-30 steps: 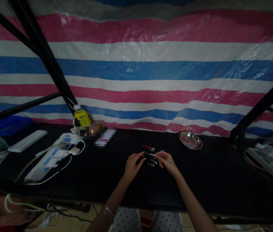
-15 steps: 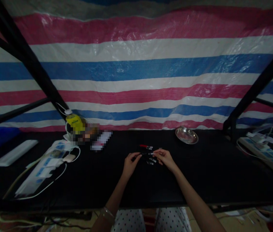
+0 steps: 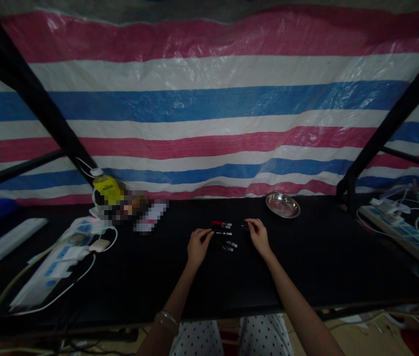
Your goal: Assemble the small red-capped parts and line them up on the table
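My left hand [image 3: 199,246] has thumb and forefinger pinched on the left end of a thin black rod with a silvery right end [image 3: 228,233]. To its right, my right hand [image 3: 260,237] pinches a small clear piece [image 3: 244,226], too small and dark to name. Just beyond the rod lies a short red piece [image 3: 217,223] with a shiny, clear-looking end. Nearer me on the black tabletop [image 3: 239,277] are small clear pieces [image 3: 231,244], lying apart from both hands.
A round metal dish [image 3: 282,205] stands at the back right. On the left are a power strip [image 3: 42,277] with plugs and cords, a yellow-labelled bottle [image 3: 108,189] and a blurred-out packet [image 3: 152,216]. Another power strip [image 3: 398,237] lies at right. Striped sheeting [image 3: 209,109] hangs behind.
My right hand has drawn away to the right from the rod's silvery end, taking a small clear piece. My left hand still pinches the rod. The view has shifted slightly.
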